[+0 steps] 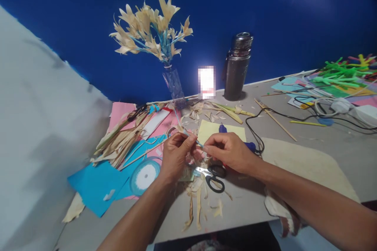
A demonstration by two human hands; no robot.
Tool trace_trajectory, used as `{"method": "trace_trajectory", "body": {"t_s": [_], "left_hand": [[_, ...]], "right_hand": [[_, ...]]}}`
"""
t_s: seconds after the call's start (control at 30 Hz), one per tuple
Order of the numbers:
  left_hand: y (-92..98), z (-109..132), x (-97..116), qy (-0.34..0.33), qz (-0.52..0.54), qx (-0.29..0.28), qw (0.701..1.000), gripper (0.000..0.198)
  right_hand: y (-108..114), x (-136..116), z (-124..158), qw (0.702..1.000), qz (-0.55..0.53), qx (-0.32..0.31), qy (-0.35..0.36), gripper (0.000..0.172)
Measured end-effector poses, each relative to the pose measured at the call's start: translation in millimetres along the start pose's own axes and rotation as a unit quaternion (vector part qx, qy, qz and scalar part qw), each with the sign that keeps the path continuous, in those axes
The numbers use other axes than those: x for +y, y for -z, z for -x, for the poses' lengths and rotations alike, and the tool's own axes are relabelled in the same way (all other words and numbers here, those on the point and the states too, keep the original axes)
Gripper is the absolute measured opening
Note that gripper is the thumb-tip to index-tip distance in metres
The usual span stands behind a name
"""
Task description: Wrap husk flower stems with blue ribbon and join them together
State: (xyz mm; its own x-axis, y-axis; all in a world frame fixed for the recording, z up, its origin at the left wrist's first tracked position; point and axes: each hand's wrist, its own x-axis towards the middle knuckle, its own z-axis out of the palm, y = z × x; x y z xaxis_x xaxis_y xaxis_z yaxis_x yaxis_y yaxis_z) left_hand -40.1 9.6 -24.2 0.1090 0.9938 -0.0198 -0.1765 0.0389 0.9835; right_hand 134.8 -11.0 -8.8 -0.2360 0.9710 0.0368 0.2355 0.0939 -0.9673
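Stem [197, 142] pinched at both ends, held clear of the table [324, 145].
Left hand [175, 155] and right hand [228, 152] each nip it with thumb and fingertips, apparently to steady it; scissors [212, 175] lie just beneath, handy; husk scraps [194, 204] around.

Person's left hand [175, 157] and right hand [228, 151] are both bare, fingers slim, knuckles showing. Left forearm [138, 219] and right forearm [309, 200] are bare too, lean, uncovered all the way to the frame edge. Lower parts of both arms sit in shadow, detail hard to tell.
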Motion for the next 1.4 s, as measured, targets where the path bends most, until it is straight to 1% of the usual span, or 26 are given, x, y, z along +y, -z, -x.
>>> {"method": "trace_trajectory", "body": {"t_s": [0.2,0.3,0.37,0.47,0.57,0.67,0.77,0.83,0.9,0.97,1.0,1.07,1.13,1.23,1.3,1.4], "left_hand": [[0.3,-1,-1,-0.015,-0.024,0.024,0.999,0.03],[-0.4,0,0,-0.013,-0.011,0.017,1.0,0.029],[-1.8,1,-1,0.001,0.008,0.0,1.0,0.027],[-3.8,4,-3,0.021,0.026,-0.028,0.999,0.028],[-3.7,6,-7,0.017,0.014,-0.034,0.999,0.025],[-1.6,6,-7,0.032,0.024,-0.052,0.998,0.024],[-0.3,6,-4,0.061,0.041,-0.103,0.992,0.024],[-0.8,6,-1,0.072,0.049,-0.138,0.987,0.025],[-2.5,6,-1,0.083,0.063,-0.176,0.979,0.026],[-4.6,7,-1,0.101,0.08,-0.207,0.97,0.028],[-5.6,8,-2,0.111,0.086,-0.216,0.966,0.028],[-7.1,8,-3,0.129,0.094,-0.221,0.962,0.028],[-7.5,9,-4,0.137,0.1,-0.215,0.962,0.029],[-6.3,9,-5,0.145,0.11,-0.216,0.959,0.031],[-5.3,10,-5,0.163,0.113,-0.23,0.953,0.034],[-4.8,11,-5,0.192,0.117,-0.244,0.943,0.034]], "right_hand": [[-2,3,1,0.996,0.08,0.013,0.045,0.011],[-2,3,1,0.994,0.094,0.019,0.051,0.011],[-2,3,1,0.996,0.078,0.026,0.043,0.012],[-2,5,0,0.999,0.019,0.023,0.018,0.012],[-1,8,0,1.0,-0.027,0.013,0.001,0.011],[1,8,0,1.0,-0.026,0.008,0.011,0.016],[6,7,-1,0.998,0.008,0.055,0.038,0.028],[8,7,-2,0.996,0.002,0.069,0.058,0.029],[10,9,-3,0.996,-0.049,0.038,0.062,0.026],[9,11,-4,0.99,-0.136,-0.015,0.034,0.026],[7,12,-4,0.982,-0.184,-0.043,0.013,0.027],[5,14,-5,0.959,-0.268,-0.087,-0.016,0.029],[3,15,-5,0.941,-0.319,-0.107,-0.025,0.03],[2,13,-6,0.926,-0.362,-0.106,-0.027,0.033],[4,11,-6,0.923,-0.375,-0.081,-0.03,0.033],[7,10,-6,0.929,-0.366,-0.041,-0.044,0.033]]}}
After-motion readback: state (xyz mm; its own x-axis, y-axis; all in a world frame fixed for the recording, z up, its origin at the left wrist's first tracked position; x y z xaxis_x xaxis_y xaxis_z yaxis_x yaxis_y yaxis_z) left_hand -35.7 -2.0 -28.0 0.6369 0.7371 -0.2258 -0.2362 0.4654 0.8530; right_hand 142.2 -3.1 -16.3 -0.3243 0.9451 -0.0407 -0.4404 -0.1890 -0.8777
